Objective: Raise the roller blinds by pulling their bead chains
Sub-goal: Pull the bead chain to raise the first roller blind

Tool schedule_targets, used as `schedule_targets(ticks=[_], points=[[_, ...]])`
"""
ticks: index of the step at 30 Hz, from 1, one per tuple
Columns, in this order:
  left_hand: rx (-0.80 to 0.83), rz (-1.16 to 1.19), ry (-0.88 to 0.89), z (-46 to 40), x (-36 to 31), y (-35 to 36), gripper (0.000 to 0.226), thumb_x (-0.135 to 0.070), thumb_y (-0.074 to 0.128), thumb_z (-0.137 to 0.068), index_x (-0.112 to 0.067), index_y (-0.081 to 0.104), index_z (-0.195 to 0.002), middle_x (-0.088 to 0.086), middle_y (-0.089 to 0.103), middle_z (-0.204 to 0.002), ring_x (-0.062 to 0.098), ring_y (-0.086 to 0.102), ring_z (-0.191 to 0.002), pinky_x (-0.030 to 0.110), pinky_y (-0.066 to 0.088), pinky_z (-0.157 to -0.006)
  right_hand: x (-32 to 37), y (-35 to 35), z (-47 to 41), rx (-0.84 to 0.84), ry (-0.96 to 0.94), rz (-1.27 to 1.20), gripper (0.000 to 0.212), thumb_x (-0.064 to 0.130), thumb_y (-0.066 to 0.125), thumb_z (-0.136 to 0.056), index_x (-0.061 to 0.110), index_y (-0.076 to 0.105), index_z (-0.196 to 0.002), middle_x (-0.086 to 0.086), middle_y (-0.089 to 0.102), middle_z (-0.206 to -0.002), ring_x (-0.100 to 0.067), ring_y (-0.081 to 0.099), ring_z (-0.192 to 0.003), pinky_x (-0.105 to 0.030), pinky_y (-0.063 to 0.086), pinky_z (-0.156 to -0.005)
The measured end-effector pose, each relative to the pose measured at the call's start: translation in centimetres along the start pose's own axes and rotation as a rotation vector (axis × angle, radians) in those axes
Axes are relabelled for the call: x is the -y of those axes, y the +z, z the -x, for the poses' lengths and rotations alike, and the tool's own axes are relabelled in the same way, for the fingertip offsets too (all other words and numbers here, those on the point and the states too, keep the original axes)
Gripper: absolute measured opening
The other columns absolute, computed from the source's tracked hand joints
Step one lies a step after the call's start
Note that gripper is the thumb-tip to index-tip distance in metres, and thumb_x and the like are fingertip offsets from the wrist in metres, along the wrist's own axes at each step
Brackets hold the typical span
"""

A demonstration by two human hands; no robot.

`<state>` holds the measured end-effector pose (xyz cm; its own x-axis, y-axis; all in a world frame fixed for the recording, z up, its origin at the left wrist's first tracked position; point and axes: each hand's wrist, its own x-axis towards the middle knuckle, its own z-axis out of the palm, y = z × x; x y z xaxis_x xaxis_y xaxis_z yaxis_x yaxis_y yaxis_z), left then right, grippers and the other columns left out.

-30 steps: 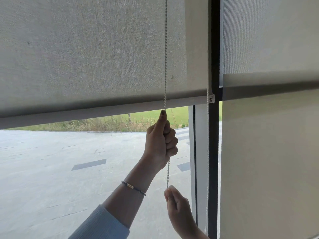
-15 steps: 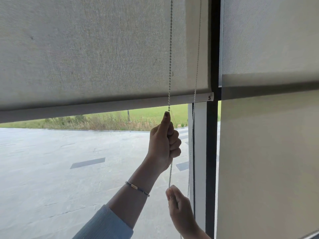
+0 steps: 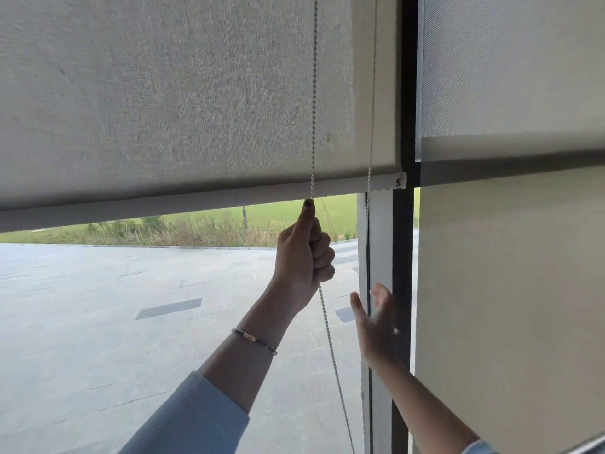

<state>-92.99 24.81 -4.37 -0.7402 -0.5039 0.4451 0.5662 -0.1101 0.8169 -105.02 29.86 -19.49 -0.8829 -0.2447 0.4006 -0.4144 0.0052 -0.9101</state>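
My left hand (image 3: 304, 257) is a closed fist around the front strand of the bead chain (image 3: 313, 93), thumb pointing up along it, just under the bottom bar (image 3: 183, 199) of the roller blind (image 3: 170, 93). The chain runs straight up from my fist across the blind's fabric and out of the top of view; below my fist it hangs loose, slanting down and toward the window frame (image 3: 404, 93). My right hand (image 3: 376, 319) is open, fingers spread, holding nothing. It sits lower than my left fist, beside the frame post, with the rear strand (image 3: 373, 93) of the chain passing just by the fingers; I cannot tell whether it touches them. The hanging front strand passes between my two forearms, apart from the right hand. A bracelet (image 3: 255, 340) circles my left wrist. Beyond the frame, a second blind (image 3: 510, 290) hangs lower than the one I am working.
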Motion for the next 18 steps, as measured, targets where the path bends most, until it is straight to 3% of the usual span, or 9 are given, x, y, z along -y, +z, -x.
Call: schedule_targets(ticks=[3, 5, 8, 10, 12, 14, 18], points=[[0.0, -0.038, 0.038, -0.2, 0.1, 0.0, 0.053, -0.05, 0.046, -0.099, -0.024, 0.017, -0.063, -0.002, 0.009, -0.055, 0.013, 0.005, -0.045, 0.015, 0.011, -0.044, 0.0, 0.1, -0.5, 0.066, -0.072, -0.012, 0.039, 0.034, 0.06, -0.096, 0.019, 0.049, -0.13, 0.005, 0.064, -0.12, -0.021, 0.059, -0.12, -0.062, 0.035, -0.109], [-0.013, -0.074, 0.073, -0.5, 0.1, -0.2, 0.052, -0.047, 0.045, -0.101, -0.021, 0.016, -0.065, 0.0, 0.009, -0.058, 0.015, 0.005, -0.049, 0.021, 0.008, -0.047, -0.2, 0.3, -0.3, 0.035, -0.127, -0.016, 0.027, 0.03, 0.055, -0.1, 0.022, 0.054, -0.125, 0.005, 0.067, -0.116, -0.021, 0.061, -0.117, -0.063, 0.038, -0.107], [-0.076, -0.169, 0.141, -1.0, 0.2, -0.7, 0.045, -0.034, 0.042, -0.105, -0.016, 0.034, -0.064, 0.003, 0.019, -0.058, 0.015, 0.016, -0.049, 0.024, 0.016, -0.047, 0.3, 0.4, 0.3, -0.015, -0.173, 0.02, 0.047, 0.04, 0.044, -0.102, 0.019, 0.042, -0.144, -0.004, 0.048, -0.151, -0.025, 0.042, -0.141, -0.065, 0.027, -0.114], [-0.159, -0.337, 0.222, -1.3, 0.6, -1.2, 0.037, -0.025, 0.041, -0.106, -0.007, 0.056, -0.078, 0.004, 0.045, -0.062, 0.015, 0.041, -0.053, 0.024, 0.033, -0.05, 1.5, 0.3, 0.7, -0.048, -0.235, 0.015, 0.067, 0.056, 0.029, -0.097, 0.021, 0.026, -0.154, 0.0, 0.028, -0.163, -0.021, 0.025, -0.15, -0.061, 0.018, -0.12], [-0.238, -0.524, 0.27, -1.3, 0.9, -2.1, 0.03, -0.02, 0.04, -0.106, -0.005, 0.065, -0.099, 0.007, 0.066, -0.084, 0.016, 0.062, -0.076, 0.024, 0.047, -0.066, 2.9, 0.2, 0.9, -0.091, -0.385, 0.002, 0.07, 0.057, 0.023, -0.097, 0.02, 0.022, -0.156, 0.002, 0.022, -0.165, -0.016, 0.02, -0.152, -0.053, 0.016, -0.123], [-0.287, -0.738, 0.284, -1.2, 1.2, -3.4, 0.031, -0.023, 0.041, -0.106, -0.01, 0.065, -0.12, 0.003, 0.072, -0.112, 0.017, 0.065, -0.106, 0.03, 0.049, -0.088, 4.5, 0.3, 1.0, -0.107, -0.527, 0.019, 0.064, 0.051, 0.023, -0.101, 0.018, 0.025, -0.155, 0.003, 0.023, -0.166, -0.012, 0.019, -0.153, -0.043, 0.013, -0.124], [-0.376, -1.164, 0.395, 0.1, 0.7, -6.9, 0.047, -0.039, 0.038, -0.105, -0.021, 0.045, -0.148, 0.0, 0.046, -0.155, 0.015, 0.039, -0.143, 0.028, 0.03, -0.114, 7.2, 1.4, 1.2, -0.026, -0.729, 0.075, 0.059, 0.043, 0.026, -0.103, 0.015, 0.026, -0.155, 0.0, 0.022, -0.166, -0.015, 0.016, -0.154, -0.034, 0.01, -0.125]])
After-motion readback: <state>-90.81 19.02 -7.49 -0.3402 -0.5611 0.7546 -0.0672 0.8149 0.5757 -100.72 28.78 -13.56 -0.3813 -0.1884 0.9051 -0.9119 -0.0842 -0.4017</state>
